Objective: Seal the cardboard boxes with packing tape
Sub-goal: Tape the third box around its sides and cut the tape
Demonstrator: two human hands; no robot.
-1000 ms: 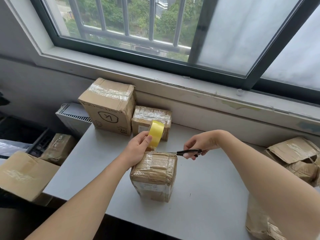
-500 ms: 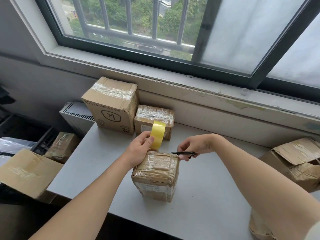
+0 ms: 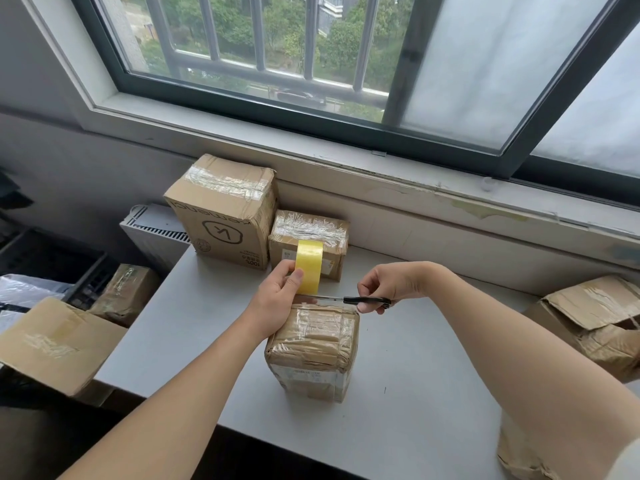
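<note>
Centrally, grey table [image 3: 415, 375] across the lower frame, tape-wrapped cardboard box [image 3: 311, 344] upright at centre, left hand [image 3: 277, 303] curled round yellow tape roll [image 3: 309, 266] above the box's far edge, right hand [image 3: 388, 287] gripping black-handled scissors [image 3: 353, 300], blades beneath the roll.

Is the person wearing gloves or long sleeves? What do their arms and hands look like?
No gloves. The left hand and right hand are bare, with no rings showing, and neither wrist has a watch or bracelet. The left forearm and right forearm are bare too. A pale sleeve edge peeks in at the bottom right corner, probably a short sleeve.
</note>
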